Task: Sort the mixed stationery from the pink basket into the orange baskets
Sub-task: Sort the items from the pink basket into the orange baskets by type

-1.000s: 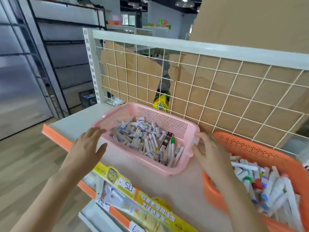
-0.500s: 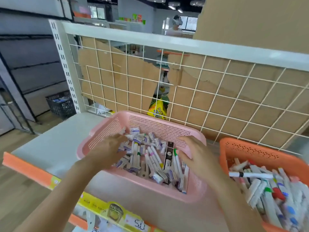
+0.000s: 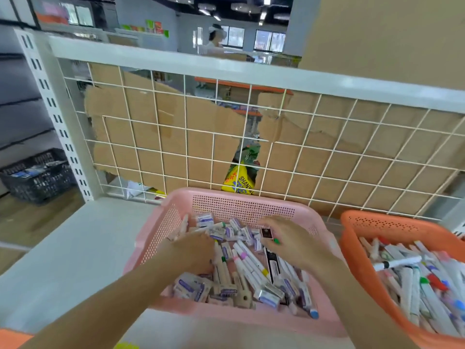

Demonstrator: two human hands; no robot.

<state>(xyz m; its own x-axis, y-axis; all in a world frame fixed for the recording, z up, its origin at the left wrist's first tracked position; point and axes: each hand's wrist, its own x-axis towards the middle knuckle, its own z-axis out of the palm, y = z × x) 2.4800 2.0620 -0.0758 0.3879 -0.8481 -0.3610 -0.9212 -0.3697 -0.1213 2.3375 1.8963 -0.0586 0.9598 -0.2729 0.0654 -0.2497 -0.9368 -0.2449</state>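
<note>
Both hands reach into the pink basket (image 3: pixel 241 202) on the pale counter (image 3: pixel 75 253), which is heaped with markers and small boxes. The left hand (image 3: pixel 191 253) lies flat on the pile; the right hand (image 3: pixel 289 238), fingers spread, covers a black box (image 3: pixel 270 263). Whether either grips anything cannot be told. An orange basket (image 3: pixel 377 225) of markers stands just right, cut off by the frame edge. A wire grid (image 3: pixel 251 137) backed with cardboard rises behind.

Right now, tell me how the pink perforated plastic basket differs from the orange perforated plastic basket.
The pink perforated plastic basket sits centred, both hands in it; the orange perforated plastic basket sits to its right, cut off by the frame, untouched. Pink holds markers mixed with small wrapped blocks; orange holds mostly markers. Both rest on the white shelf.
</note>
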